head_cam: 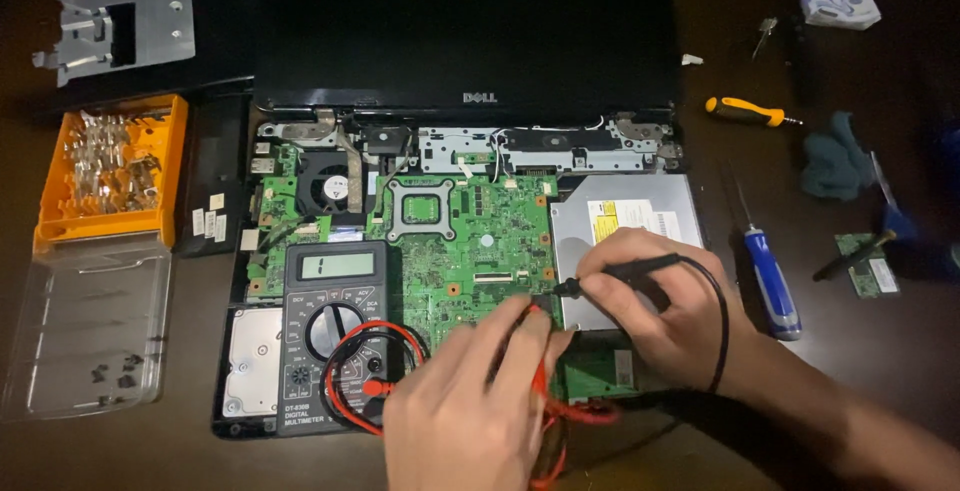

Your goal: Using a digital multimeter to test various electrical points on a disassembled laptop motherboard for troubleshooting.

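We look down on an opened laptop whose green motherboard (pixel 470 241) lies exposed below the dark screen (pixel 460 26). Our right hand (pixel 655 296) is closed in a pen-like pinch around the black probe (pixel 615 276), whose tip points left and meets the board's right edge, beside the silver optical drive (pixel 625 216). Our left hand (pixel 470 406) is closed on the red probe (pixel 537 336), which shows only in part between the fingers, its tip just below and left of the black one; we cannot tell whether it touches the board. Red leads (pixel 350 351) coil over the grey multimeter (pixel 335 336), which rests on the laptop base left of our left hand. An orange bit case (pixel 110 166) sits far left; a blue-handled screwdriver (pixel 770 281) and an orange-handled screwdriver (pixel 745 111) lie to the right.
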